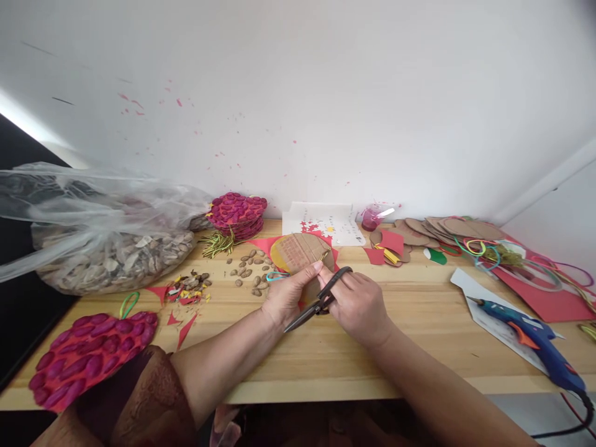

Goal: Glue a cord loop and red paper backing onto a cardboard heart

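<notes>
My left hand (289,294) is closed on a rounded cardboard cutout (298,249) with reddish print and a yellow edge, held over the table in front of me. Red paper (266,244) shows behind the cutout. A pair of dark scissors (305,318) is in my right hand (361,305), its blades angled down to the left, below my left wrist. The fingertips of both hands meet at the cutout's near edge; what they pinch there is hidden. A light blue cord loop (277,275) sticks out left of the cutout.
At left are a plastic bag of shells or seeds (125,261), loose seeds (246,268), red scraps (187,330) and a pink seed-covered piece (95,355). A stack of similar pieces (237,214) stands behind. Cardboard pieces (447,230) and a blue glue gun (535,335) lie right.
</notes>
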{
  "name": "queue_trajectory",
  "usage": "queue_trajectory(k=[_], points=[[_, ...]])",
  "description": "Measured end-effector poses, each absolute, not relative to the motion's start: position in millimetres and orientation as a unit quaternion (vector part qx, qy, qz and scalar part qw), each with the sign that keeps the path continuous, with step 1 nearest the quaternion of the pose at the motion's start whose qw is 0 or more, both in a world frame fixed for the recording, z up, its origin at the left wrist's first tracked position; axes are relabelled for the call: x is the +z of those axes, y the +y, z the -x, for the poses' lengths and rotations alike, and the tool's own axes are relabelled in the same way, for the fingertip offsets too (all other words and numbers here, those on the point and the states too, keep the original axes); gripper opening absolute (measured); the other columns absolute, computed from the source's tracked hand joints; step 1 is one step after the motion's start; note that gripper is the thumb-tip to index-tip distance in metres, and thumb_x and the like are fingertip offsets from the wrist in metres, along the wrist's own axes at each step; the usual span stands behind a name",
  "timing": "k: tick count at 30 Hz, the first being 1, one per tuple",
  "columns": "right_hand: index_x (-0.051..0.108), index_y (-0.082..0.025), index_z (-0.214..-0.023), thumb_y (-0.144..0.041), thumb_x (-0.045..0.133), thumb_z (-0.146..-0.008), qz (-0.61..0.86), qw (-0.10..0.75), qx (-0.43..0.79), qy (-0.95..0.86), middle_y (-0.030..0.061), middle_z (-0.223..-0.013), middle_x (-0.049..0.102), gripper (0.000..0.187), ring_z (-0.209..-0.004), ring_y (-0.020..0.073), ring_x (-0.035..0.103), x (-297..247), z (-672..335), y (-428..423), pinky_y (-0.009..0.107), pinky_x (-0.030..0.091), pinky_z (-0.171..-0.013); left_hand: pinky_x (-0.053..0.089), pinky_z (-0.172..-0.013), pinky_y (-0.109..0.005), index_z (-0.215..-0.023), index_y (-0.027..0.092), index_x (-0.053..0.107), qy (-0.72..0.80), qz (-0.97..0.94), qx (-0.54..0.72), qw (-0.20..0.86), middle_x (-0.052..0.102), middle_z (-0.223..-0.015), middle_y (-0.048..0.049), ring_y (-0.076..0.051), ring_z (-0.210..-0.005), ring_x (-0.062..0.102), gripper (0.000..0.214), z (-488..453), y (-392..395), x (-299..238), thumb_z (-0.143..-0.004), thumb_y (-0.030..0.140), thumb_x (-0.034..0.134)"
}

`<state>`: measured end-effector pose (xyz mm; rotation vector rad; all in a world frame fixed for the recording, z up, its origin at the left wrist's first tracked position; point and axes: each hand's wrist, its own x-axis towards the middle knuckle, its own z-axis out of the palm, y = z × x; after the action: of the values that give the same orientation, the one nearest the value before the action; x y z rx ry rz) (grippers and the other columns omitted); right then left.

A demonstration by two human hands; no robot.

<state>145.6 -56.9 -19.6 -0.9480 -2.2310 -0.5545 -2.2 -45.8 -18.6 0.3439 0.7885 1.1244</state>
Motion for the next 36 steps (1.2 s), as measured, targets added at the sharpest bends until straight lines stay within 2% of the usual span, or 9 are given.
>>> queue_trajectory(k=[6, 13, 17, 20, 23, 26, 29, 32, 36], points=[[0.066, -0.002, -0.124, -0.011, 0.055, -0.088, 0.356, 0.313, -0.203, -0.857, 0.0104, -0.083, 0.074, 0.039, -0.069, 0.0218, 0.063, -20, -145, -57, 0.037, 0.045, -0.063, 0.059, -0.073, -0.032, -0.092, 0.013, 0.072, 0.378, -0.146, 0.528, 0.746, 0.077, -0.087, -0.0062, -0.02, -0.072, 0.071, 0.036, 4, -41, -21, -0.063, 0.025, 0.089], [0.073, -0.011, -0.113, -0.015, 0.062, -0.089, 0.364, 0.387, -0.144, -0.835, 0.008, -0.082, 0.075, 0.027, -0.066, 0.0194, 0.066, -24, -148, -56, 0.033, 0.048, -0.064, 0.06, -0.085, -0.032, -0.093, 0.012, 0.073, 0.399, -0.163, 0.542, 0.722, 0.078, -0.097, -0.0103, -0.023, -0.089, 0.074, 0.034, 5, -38, -24, -0.064, 0.02, 0.087], [0.076, -0.018, -0.095, -0.023, 0.067, -0.089, 0.446, 0.497, -0.003, -0.745, 0.0046, -0.079, 0.074, 0.012, -0.064, 0.0154, 0.066, -17, -155, -51, 0.028, 0.051, -0.065, 0.061, -0.087, -0.035, -0.097, 0.012, 0.073, 0.409, -0.191, 0.565, 0.691, 0.077, -0.103, -0.0122, -0.028, -0.099, 0.073, 0.04, 7, -37, -21, -0.06, 0.019, 0.089], [0.075, -0.018, -0.092, -0.039, 0.073, -0.083, 0.526, 0.56, 0.155, -0.622, 0.0045, -0.078, 0.073, 0.023, -0.062, 0.0163, 0.065, -11, -162, -41, 0.03, 0.052, -0.062, 0.061, -0.087, -0.037, -0.1, 0.012, 0.073, 0.412, -0.199, 0.569, 0.683, 0.077, -0.107, -0.0138, -0.03, -0.099, 0.073, 0.049, 6, -38, -17, -0.055, 0.018, 0.09], [0.074, -0.017, -0.097, -0.047, 0.082, -0.071, 0.53, 0.554, 0.346, -0.54, 0.0043, -0.08, 0.073, 0.04, -0.061, 0.0167, 0.064, -9, -165, -32, 0.03, 0.052, -0.06, 0.061, -0.087, -0.037, -0.103, 0.012, 0.073, 0.406, -0.211, 0.557, 0.693, 0.076, -0.11, -0.0141, -0.029, -0.098, 0.074, 0.051, 5, -41, -16, -0.055, 0.017, 0.09], [0.073, -0.017, -0.083, -0.046, 0.085, -0.065, 0.504, 0.527, 0.443, -0.522, 0.0018, -0.074, 0.069, 0.037, -0.065, 0.0162, 0.062, -10, -161, -30, 0.029, 0.05, -0.063, 0.061, -0.086, -0.037, -0.105, 0.011, 0.074, 0.394, -0.24, 0.529, 0.712, 0.075, -0.112, -0.0147, -0.029, -0.097, 0.074, 0.051, 5, -43, -20, -0.058, 0.02, 0.091], [0.064, -0.017, -0.067, -0.047, 0.082, -0.069, 0.506, 0.512, 0.452, -0.526, -0.0028, -0.061, 0.057, 0.035, -0.058, 0.0124, 0.052, -12, -156, -31, 0.026, 0.043, -0.056, 0.06, -0.091, -0.04, -0.107, 0.011, 0.074, 0.38, -0.25, 0.494, 0.741, 0.074, -0.114, -0.0161, -0.031, -0.103, 0.072, 0.053, 6, -44, -25, -0.058, 0.024, 0.092], [0.055, -0.019, -0.061, -0.049, 0.084, -0.064, 0.529, 0.516, 0.429, -0.519, -0.0062, -0.055, 0.047, 0.041, -0.053, 0.0101, 0.043, -14, -153, -31, 0.026, 0.037, -0.052, 0.056, -0.099, -0.041, -0.109, 0.012, 0.074, 0.35, -0.27, 0.496, 0.748, 0.073, -0.119, -0.0156, -0.032, -0.112, 0.069, 0.056, 7, -45, -27, -0.058, 0.025, 0.093], [0.056, -0.02, -0.069, -0.049, 0.087, -0.055, 0.547, 0.521, 0.42, -0.503, -0.0055, -0.057, 0.054, 0.045, -0.051, 0.0115, 0.047, -17, -150, -32, 0.027, 0.041, -0.051, 0.054, -0.099, -0.04, -0.106, 0.014, 0.076, 0.345, -0.32, 0.509, 0.72, 0.073, -0.118, -0.0141, -0.031, -0.111, 0.069, 0.052, 8, -48, -26, -0.058, 0.023, 0.093]])
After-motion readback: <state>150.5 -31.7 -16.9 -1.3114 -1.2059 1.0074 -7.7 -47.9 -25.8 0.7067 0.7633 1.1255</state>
